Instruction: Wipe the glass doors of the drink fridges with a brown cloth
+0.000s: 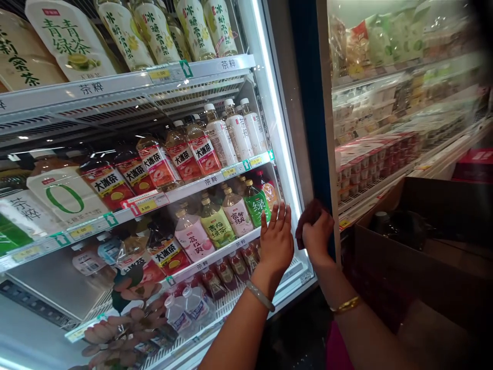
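Note:
My left hand [275,239], with a pale bangle on its wrist, lies flat with fingers stretched against the glass front of a lit drinks cooler [296,139]. Nothing is in it. Just right of it, my right hand [320,234] is closed around a dark red cloth [307,218] at the cooler's right edge, beside a dark blue upright panel [314,128]. A gold bracelet circles that wrist. Behind the glass near my left fingertips stands a green-labelled bottle [257,203], with a pink-labelled bottle [236,210] to its left.
Shelves of bottled tea [159,162] fill the cooler. On the right are an open chilled display with stacked cups [373,164] and bagged goods [393,38], and a cardboard box [389,262] holding dark items. Leaves [119,329] show at the lower left, possibly a reflection.

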